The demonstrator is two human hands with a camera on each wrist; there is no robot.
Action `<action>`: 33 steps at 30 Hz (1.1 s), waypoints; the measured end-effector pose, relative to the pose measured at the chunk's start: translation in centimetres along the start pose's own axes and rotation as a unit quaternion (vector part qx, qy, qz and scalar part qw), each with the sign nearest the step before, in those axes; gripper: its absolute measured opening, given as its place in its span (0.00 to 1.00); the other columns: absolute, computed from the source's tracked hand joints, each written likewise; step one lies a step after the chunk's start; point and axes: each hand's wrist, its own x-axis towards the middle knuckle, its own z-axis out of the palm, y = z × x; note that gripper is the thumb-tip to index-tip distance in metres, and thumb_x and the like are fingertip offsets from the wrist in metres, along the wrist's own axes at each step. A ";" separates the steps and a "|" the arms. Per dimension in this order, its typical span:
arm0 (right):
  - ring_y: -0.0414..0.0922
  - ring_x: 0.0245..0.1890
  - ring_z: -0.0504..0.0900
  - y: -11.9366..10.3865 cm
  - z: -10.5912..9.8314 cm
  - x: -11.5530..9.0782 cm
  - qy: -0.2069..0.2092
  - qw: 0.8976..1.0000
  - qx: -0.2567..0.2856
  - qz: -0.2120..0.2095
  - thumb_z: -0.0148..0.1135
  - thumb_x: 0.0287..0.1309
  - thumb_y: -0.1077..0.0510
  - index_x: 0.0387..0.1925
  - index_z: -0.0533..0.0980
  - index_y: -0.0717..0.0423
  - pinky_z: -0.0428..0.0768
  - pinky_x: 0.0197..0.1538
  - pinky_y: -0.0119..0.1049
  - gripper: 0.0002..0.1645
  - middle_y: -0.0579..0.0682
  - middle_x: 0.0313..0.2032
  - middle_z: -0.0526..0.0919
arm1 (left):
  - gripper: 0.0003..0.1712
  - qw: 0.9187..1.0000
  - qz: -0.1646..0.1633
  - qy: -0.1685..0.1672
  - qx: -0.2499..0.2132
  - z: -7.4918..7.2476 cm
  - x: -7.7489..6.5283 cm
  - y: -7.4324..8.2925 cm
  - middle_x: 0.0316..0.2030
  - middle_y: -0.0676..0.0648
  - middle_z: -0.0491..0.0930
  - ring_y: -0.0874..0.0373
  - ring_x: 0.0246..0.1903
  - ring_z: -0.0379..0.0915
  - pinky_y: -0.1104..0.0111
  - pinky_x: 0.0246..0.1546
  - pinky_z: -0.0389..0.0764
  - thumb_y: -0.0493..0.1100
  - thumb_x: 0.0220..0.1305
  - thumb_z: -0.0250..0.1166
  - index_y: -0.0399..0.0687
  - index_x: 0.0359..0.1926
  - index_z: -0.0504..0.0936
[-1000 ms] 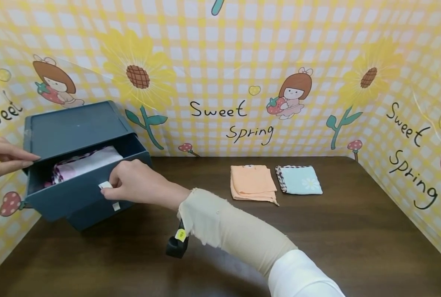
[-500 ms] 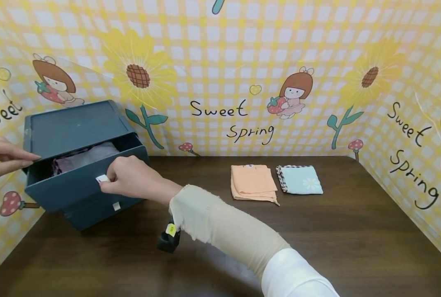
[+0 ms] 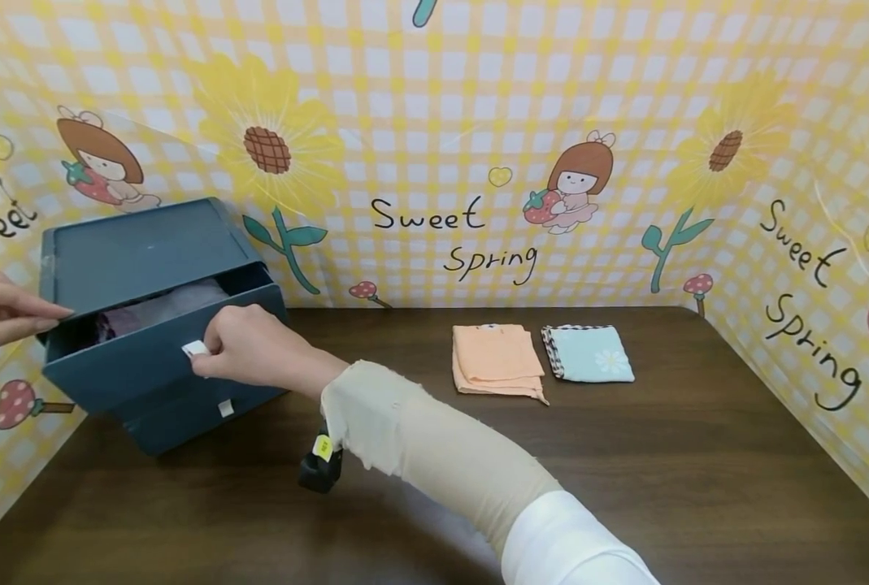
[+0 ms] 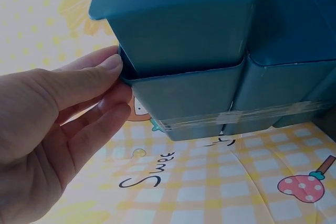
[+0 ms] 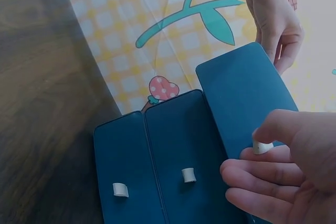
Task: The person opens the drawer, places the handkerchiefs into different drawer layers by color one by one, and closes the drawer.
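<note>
I have my right hand point(image 3: 247, 345) pinching the white tab point(image 3: 195, 348) on the protruding top drawer point(image 3: 123, 367) of the blue cabinet point(image 3: 141, 248), left hand point(image 3: 6, 313) pinching the cabinet itself.

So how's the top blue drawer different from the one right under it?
The top drawer sticks partly out, while the middle drawer sits shut.

The right hand pinches the top drawer's white tab; nobody is touching the middle drawer's white tab.

You can see cloth inside the top drawer, but the middle drawer's inside is hidden.

Both have blue fronts with a little white tab.
</note>
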 end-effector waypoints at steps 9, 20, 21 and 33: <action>0.36 0.11 0.59 0.2 0.3 1.0 -0.010 1.000 0.010 0.007 0.54 0.62 0.53 0.07 0.66 0.54 0.58 0.19 0.23 0.27 0.44 0.10 0.62 | 0.08 1.000 0.000 0.001 0.003 -0.3 -0.2 1.2 0.18 0.56 0.68 0.77 0.17 0.59 0.85 0.17 0.61 0.18 0.43 0.64 0.28 0.26 0.82; 0.37 0.10 0.59 0.4 0.5 1.8 0.008 0.999 0.029 0.015 0.53 0.62 0.54 0.07 0.64 0.55 0.58 0.18 0.24 0.27 0.45 0.10 0.59 | 0.10 0.999 0.034 0.004 0.011 -0.8 0.0 2.0 0.16 0.56 0.67 0.75 0.16 0.59 0.86 0.17 0.61 0.15 0.40 0.64 0.25 0.26 0.81; 0.37 0.10 0.57 0.4 0.5 1.9 0.010 0.999 0.030 0.017 0.53 0.62 0.54 0.07 0.63 0.55 0.58 0.19 0.24 0.27 0.45 0.10 0.59 | 0.10 0.999 0.034 0.003 0.013 -0.9 0.1 2.0 0.16 0.56 0.67 0.75 0.16 0.59 0.86 0.17 0.61 0.15 0.40 0.64 0.25 0.26 0.81; 0.37 0.09 0.54 0.1 0.8 3.1 0.011 0.998 0.023 0.049 0.54 0.61 0.53 0.07 0.60 0.55 0.55 0.17 0.24 0.29 0.45 0.09 0.55 | 0.13 0.999 -0.023 0.017 -0.027 -0.4 -0.4 1.0 0.20 0.59 0.69 0.77 0.19 0.57 0.86 0.16 0.63 0.17 0.47 0.60 0.32 0.29 0.84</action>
